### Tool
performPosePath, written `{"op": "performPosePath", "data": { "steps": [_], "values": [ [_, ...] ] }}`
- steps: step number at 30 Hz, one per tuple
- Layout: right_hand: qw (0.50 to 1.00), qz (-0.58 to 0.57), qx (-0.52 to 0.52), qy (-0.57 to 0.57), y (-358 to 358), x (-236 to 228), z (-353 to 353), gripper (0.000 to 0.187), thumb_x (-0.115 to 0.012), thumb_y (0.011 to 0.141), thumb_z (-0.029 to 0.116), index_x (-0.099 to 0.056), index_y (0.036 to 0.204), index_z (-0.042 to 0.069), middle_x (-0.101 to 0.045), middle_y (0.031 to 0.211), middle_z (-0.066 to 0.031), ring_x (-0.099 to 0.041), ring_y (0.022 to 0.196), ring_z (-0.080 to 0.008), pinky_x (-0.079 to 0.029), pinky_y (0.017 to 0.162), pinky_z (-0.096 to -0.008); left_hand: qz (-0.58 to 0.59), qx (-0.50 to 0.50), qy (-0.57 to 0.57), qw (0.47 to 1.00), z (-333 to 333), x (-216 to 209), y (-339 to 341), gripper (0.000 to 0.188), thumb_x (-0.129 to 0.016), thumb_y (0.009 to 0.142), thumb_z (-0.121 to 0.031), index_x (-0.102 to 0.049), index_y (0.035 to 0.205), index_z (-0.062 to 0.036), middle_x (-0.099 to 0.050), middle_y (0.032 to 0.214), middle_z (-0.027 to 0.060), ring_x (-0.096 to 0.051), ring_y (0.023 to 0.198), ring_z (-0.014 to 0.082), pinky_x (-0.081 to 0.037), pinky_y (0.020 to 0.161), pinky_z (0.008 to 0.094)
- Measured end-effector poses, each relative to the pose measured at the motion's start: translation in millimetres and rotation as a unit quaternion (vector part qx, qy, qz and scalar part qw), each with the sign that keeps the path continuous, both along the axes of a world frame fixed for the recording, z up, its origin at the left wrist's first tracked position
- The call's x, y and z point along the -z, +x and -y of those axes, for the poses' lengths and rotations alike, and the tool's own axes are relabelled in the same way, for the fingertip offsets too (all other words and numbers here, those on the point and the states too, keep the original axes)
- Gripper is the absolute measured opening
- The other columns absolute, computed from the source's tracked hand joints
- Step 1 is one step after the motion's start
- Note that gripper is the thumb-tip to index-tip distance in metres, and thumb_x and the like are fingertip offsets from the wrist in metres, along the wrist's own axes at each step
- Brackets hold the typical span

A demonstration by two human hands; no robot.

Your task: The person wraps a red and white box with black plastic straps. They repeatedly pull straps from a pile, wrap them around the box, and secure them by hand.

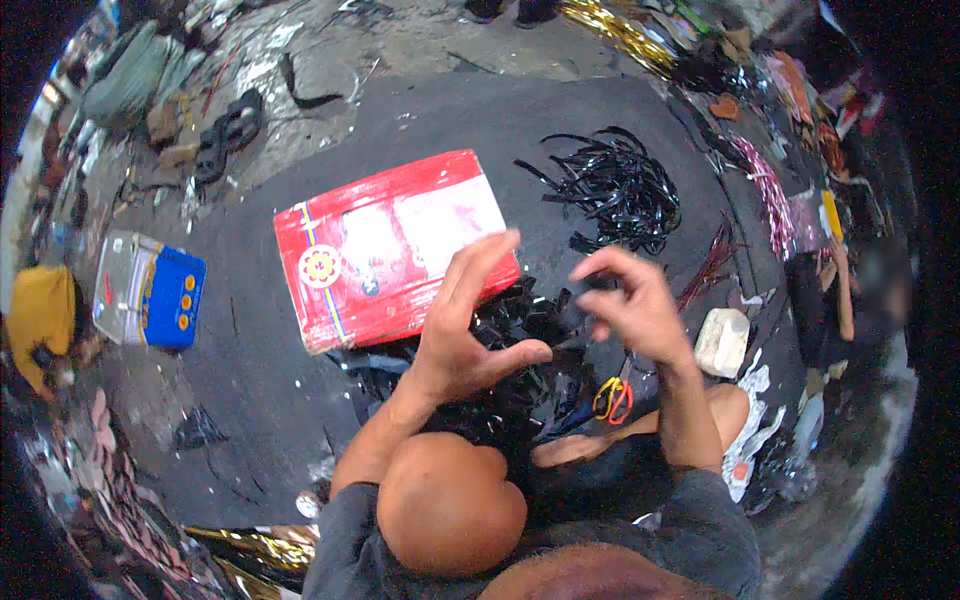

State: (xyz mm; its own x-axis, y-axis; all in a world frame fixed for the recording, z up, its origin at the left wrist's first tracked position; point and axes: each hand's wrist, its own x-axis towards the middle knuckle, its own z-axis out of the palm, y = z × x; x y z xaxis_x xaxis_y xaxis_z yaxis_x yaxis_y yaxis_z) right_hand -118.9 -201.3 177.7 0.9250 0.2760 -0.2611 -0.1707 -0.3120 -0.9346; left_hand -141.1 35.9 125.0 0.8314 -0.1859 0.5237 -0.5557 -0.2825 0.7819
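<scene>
My left hand point(455, 325) is open beside the near right part of a red and white cardboard box point(385, 245). Its fingers stretch up over the box's near edge, and its thumb points right. To the right, my right hand point(635, 305) is raised, slightly blurred, with loosely curled fingers. A gap shows between its index finger and thumb, and I see nothing held there. Shiny black strips point(525, 315) lie in a heap beneath and between both hands. Scissors point(612, 400) with yellow and red handles rest close to my bare foot point(570, 450).
Beyond my right hand, a loose bundle of black strips point(620, 190) lies on the dark mat point(440, 115). A pale block point(722, 342) sits at the right. On the left stands a clear and blue container point(155, 292). Gold tinsel point(625, 35) and pink tinsel point(765, 195) lie around the mat.
</scene>
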Motion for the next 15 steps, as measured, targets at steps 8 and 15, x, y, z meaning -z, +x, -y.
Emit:
{"op": "performPosePath", "data": {
  "steps": [8,15],
  "values": [
    [0.975,0.126,-0.179,0.034,54,11,-71,0.04,-0.077,0.08,0.008,-0.066,0.118,0.001,-0.068,0.109,-0.0046,-0.062,0.101,-0.0126,-0.052,0.089,-0.0299,-0.35,0.073,-0.307,0.882,-40,20,2,0.048,-0.074,0.084,0.002,-0.063,0.13,-0.004,-0.069,0.09,0.0023,-0.067,0.084,0.0103,-0.055,0.077,0.0269],
    [0.932,0.219,-0.279,-0.075,97,2,-80,0.024,-0.078,0.077,0.009,-0.065,0.096,0.001,-0.064,0.09,-0.0006,-0.059,0.089,-0.0119,-0.048,0.081,-0.0283,-0.274,-0.103,-0.132,0.947,-194,4,12,0.006,-0.068,0.094,-0.013,-0.072,0.097,-0.0088,-0.073,0.08,-0.0001,-0.055,0.058,0.0012,-0.039,0.05,0.0179]
  ]
}}
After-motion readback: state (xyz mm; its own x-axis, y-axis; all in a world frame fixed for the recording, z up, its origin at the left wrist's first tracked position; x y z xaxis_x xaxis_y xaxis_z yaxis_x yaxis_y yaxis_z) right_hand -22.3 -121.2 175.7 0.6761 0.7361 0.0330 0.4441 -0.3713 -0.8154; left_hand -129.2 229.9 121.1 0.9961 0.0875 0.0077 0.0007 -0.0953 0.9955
